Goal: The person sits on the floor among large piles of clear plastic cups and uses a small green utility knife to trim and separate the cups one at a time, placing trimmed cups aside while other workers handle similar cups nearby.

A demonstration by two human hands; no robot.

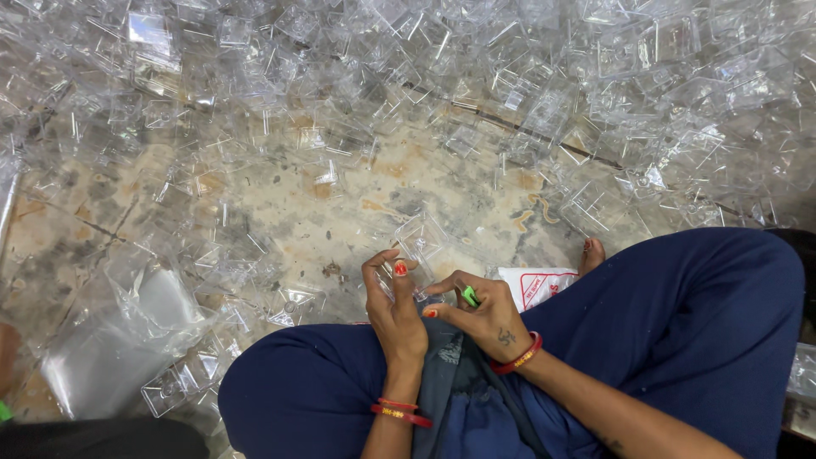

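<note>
Left hand (pixel 395 310) and right hand (pixel 480 316) both pinch one clear box (pixel 422 251), held just past the fingertips, over the lap. Right fingers (pixel 449 285) also carry a small green piece (pixel 470 296). Judging progress: early or midway, since a big heap of boxes (pixel 476 93) lies well beyond the fingers. Plastic bag (pixel 110 340) sits far left of them.
</note>
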